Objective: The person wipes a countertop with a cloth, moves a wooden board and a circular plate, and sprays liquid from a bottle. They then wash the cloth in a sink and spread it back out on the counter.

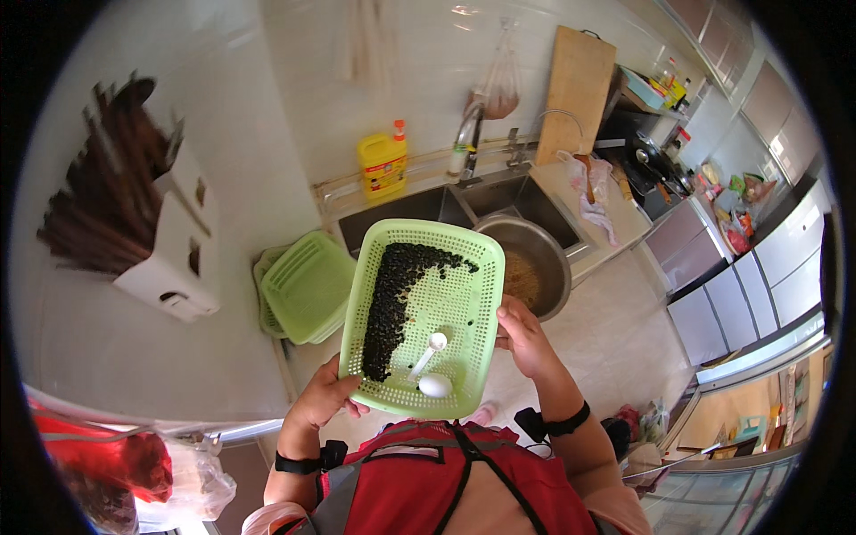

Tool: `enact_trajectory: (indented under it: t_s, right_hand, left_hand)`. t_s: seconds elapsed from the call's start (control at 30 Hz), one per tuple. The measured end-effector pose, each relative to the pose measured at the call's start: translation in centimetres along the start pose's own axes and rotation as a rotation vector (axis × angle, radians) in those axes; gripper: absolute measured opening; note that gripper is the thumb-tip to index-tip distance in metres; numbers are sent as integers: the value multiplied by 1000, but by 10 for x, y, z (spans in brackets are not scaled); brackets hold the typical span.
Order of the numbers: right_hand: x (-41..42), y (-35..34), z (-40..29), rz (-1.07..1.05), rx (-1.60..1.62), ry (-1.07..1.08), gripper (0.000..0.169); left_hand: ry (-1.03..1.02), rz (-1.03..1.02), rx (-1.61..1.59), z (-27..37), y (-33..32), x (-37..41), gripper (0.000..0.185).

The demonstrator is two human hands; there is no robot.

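Between my two hands I hold a light green perforated plastic basket (441,294) in front of my chest. My left hand (328,394) grips its lower left corner, thumb over the rim. On the right side, my right hand (525,334) grasps the rim. Black beans (388,301) lie heaped along the basket's left and far sides, with a few loose ones elsewhere. A white measuring spoon (428,356) and a white egg (435,385) rest near the end closest to me. Behind the basket's right edge, a metal basin (555,267) with brownish contents is partly hidden.
A double steel sink (498,194) with a faucet (468,134) lies beyond the basket. Green baskets (307,287) are stacked left of it. A yellow pump bottle (382,164) stands by the wall, and a wooden cutting board (576,93) leans there. Left hangs a white utensil holder (177,254).
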State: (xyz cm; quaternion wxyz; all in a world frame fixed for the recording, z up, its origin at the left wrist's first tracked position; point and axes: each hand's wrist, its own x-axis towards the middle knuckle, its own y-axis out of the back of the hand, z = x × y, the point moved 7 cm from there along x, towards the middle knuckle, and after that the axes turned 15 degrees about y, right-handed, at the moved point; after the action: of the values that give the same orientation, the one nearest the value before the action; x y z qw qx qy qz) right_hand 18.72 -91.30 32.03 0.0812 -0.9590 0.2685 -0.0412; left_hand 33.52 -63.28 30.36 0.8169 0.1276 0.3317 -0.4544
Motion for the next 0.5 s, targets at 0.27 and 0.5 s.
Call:
enact_trajectory:
  t_s: [0.27,0.5]
  right_hand:
    - [-17,138,-36,122,-31,150,46]
    - [-45,269,-73,165,-54,158,62]
  left_hand:
    - [-5,-86,117,66,-117,66,33]
    - [32,-203,203,112,-252,130,33]
